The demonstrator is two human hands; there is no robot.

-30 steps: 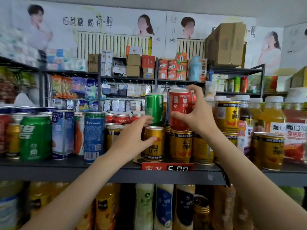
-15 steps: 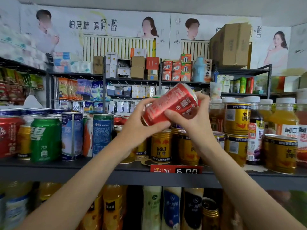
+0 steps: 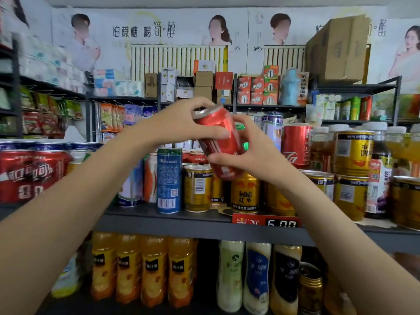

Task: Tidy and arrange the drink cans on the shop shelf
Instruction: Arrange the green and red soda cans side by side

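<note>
Currently gripping red can [image 3: 218,142] with both hands, tilted, in mid-air above the gold cans [image 3: 245,192]. Left hand [image 3: 181,126] fingers wrapping its top end, right hand [image 3: 252,151] fingers cupping the base, probably reorienting before shelving on shelf [image 3: 172,220].

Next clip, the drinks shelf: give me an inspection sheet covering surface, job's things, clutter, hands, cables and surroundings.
Surface: dark shelf, red price tag on its edge.
Job's things: red can tilted, held off the shelf; gold Red Bull cans, blue can, red cola cans standing.
Clutter: juice bottles at right.
Hands: left hand holds the can's top end, right hand its lower end.
Cables: nothing seen.
Surroundings: cardboard box, posters, bottles below.
</note>
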